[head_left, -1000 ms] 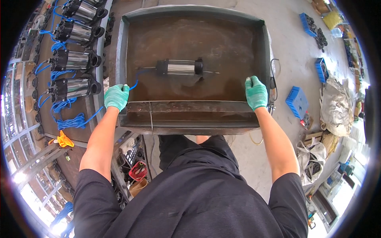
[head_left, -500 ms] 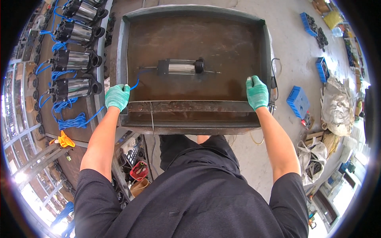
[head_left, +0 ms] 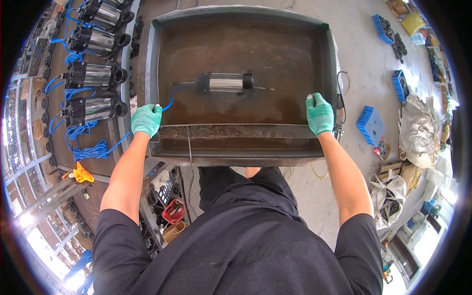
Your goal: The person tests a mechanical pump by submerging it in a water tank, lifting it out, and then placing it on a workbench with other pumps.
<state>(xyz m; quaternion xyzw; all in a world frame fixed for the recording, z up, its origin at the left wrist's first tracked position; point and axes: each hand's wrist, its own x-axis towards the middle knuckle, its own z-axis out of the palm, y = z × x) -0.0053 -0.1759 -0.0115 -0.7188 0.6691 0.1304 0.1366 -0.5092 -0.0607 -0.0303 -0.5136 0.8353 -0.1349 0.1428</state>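
In front of me is a wide metal tank (head_left: 153, 64) holding brownish water. A steel-and-black submersible pump (head_left: 226, 82) lies on its side in it, with a rod-like piece sticking out at each end. A blue cable (head_left: 169, 104) runs from its left end over the tank's left side. My left hand (head_left: 146, 119), in a green glove, is closed round the tank's left edge, close to that cable. On the opposite edge my right hand (head_left: 319, 115), gloved alike, is closed too, thumb uppermost. A rusty crossbar (head_left: 236, 132) spans the tank between my hands.
Several similar pumps (head_left: 96, 74) with coiled blue cables line a bench at the left, near an orange cloth (head_left: 82, 172). Below it is a red basket (head_left: 173, 211). Blue crates (head_left: 370, 126) and white sacks (head_left: 420, 130) are on the floor at the right.
The pump has rolled a little about its length, and its dark right end looks different. Both hands keep their places on the tank's edges.
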